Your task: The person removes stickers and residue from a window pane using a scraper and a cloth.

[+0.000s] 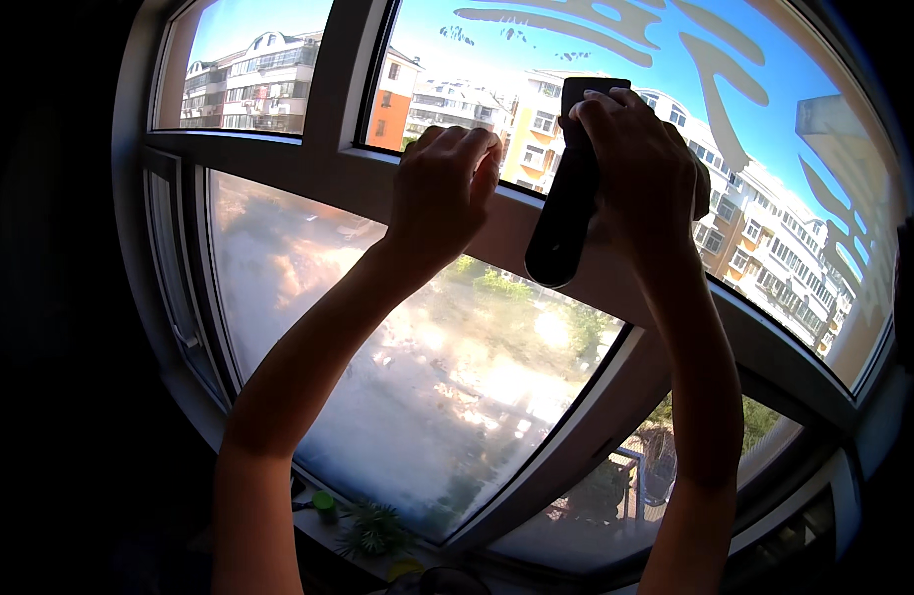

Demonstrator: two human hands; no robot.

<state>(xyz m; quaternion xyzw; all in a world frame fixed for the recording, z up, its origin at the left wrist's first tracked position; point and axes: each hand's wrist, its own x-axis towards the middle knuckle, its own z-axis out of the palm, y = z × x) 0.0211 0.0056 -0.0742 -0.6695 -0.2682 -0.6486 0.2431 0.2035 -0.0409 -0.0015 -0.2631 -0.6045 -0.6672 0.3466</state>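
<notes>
My right hand is raised to the upper window pane, with its fingers wrapped over the broad head of a dark handled tool. The tool's rounded handle slants down to the left, past the window frame; its exact kind is lost in shadow. To the left, my left hand rests at the pale frame bar under the same pane, fingers curled in. Its palm faces away, so I cannot see whether anything is inside.
Below the bar is a large hazy pane. Pale curved marks cover the upper glass. On the sill at the bottom are a green-topped container and a spiky plant. Buildings stand outside.
</notes>
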